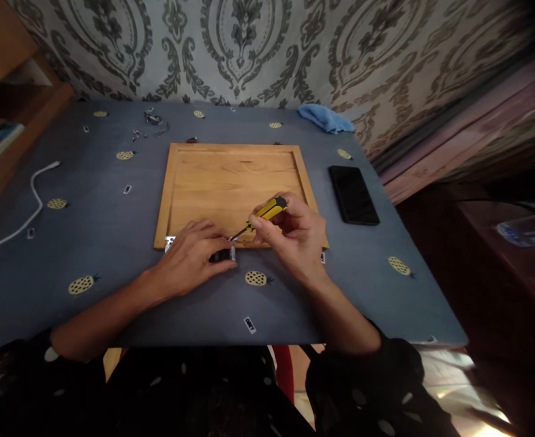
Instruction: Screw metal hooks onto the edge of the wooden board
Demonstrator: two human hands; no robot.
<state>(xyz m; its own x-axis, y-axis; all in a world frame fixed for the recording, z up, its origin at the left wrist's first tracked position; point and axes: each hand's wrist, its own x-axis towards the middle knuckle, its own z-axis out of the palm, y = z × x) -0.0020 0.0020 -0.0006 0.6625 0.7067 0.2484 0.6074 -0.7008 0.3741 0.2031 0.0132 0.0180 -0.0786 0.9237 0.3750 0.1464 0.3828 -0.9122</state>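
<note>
A framed wooden panel (235,176) lies flat on the table. At its near edge, my left hand (194,255) is closed around a metal latch (232,250), pressing it against the frame; the fingers hide much of this dark and silvery piece. My right hand (294,237) grips a yellow and black screwdriver (269,209), tilted so that its tip points down and left to the metal piece. Whether a screw sits under the tip cannot be made out. Another bit of silvery metal (169,241) shows at the frame's near left corner, beside my left hand.
A black phone (353,194) lies right of the panel, and a blue cloth (326,118) is at the back right. Small metal parts (153,118) lie at the back left. A white cable (33,188) runs along the left, near a wooden shelf (53,97). Patterned wall stands behind.
</note>
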